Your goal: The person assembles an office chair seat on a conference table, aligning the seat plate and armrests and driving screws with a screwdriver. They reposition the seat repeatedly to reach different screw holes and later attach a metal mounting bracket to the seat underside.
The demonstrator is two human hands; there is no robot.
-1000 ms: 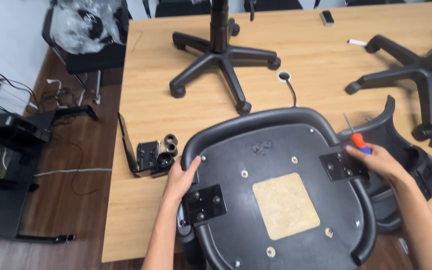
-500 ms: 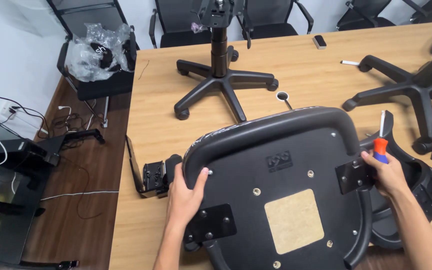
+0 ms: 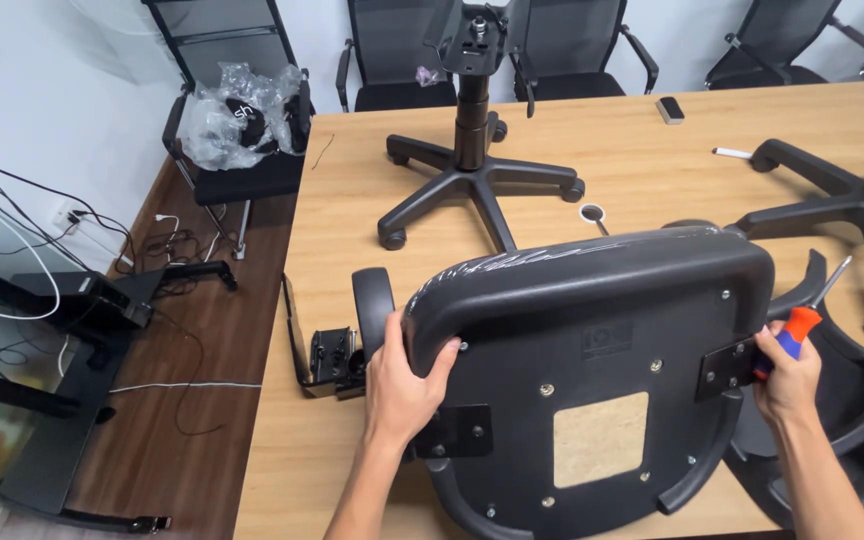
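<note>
Left hand [image 3: 399, 385] grips the upturned chair seat [image 3: 592, 385] near the table's [image 3: 632, 170] front edge; right hand [image 3: 790, 372] clasps one orange-handled screwdriver [image 3: 804, 318]. Two star bases; one grey label.

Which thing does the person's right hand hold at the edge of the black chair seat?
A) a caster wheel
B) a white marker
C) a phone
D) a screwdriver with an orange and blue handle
D: the right hand grips a screwdriver with an orange and blue handle, its metal shaft pointing up, beside the upturned chair seat.
</note>
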